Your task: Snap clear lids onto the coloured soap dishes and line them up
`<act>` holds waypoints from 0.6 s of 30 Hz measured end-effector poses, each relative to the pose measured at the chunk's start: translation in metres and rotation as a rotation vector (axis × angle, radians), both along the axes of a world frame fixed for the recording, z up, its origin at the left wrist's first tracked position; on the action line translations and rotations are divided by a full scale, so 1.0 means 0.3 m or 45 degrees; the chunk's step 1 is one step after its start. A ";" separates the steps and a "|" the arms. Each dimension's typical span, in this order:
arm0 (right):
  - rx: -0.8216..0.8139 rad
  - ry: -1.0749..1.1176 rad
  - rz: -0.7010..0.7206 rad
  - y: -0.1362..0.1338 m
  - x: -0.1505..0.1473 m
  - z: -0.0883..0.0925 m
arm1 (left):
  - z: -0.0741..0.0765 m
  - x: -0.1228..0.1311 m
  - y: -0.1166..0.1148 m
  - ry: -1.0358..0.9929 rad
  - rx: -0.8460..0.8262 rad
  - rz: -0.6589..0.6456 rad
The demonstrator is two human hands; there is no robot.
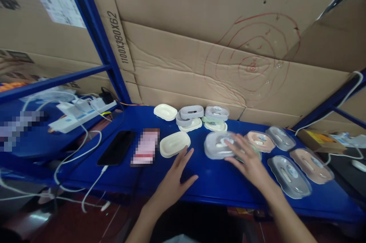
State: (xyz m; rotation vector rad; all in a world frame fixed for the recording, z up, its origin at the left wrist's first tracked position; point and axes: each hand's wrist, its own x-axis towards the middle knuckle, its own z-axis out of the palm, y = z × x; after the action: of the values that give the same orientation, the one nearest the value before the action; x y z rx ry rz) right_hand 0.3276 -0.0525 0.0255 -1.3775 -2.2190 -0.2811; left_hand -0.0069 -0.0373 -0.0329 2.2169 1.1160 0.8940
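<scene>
My left hand (175, 179) hovers flat over the blue shelf (120, 176), fingers stretched out and empty, just below a cream oval lid (174, 144). My right hand (248, 159) reaches forward with spread fingers, its fingertips resting on a clear oval container (216, 147). Behind them stand a cream lid (165, 112), a grey stacked container (190, 114) and a clear one on a green base (216, 115). To the right lie a pink container (261, 140) and several clear and pink ones (288, 176).
A black phone (117, 147) and a blurred pink item (145, 147) lie left of the lids. A white power strip (81, 112) with white cables sits on the left shelf. Cardboard sheets (217, 56) form the back wall. A small cardboard box (321, 140) is at far right.
</scene>
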 end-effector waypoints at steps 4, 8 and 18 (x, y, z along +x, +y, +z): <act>0.017 -0.078 -0.335 0.191 0.299 0.098 | 0.003 0.010 -0.001 0.029 0.104 0.084; -0.279 -0.139 -0.556 0.368 0.482 0.113 | -0.019 0.016 0.026 0.083 0.435 0.355; -0.425 -0.122 -0.563 0.491 0.508 0.039 | -0.037 0.006 0.064 0.341 0.355 0.301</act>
State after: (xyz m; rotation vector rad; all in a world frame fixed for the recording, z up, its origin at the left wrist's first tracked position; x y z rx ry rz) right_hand 0.4800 0.0947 0.0373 -2.0773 -2.0792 -0.1311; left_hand -0.0051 -0.0180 -0.0440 2.5262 1.4802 0.9135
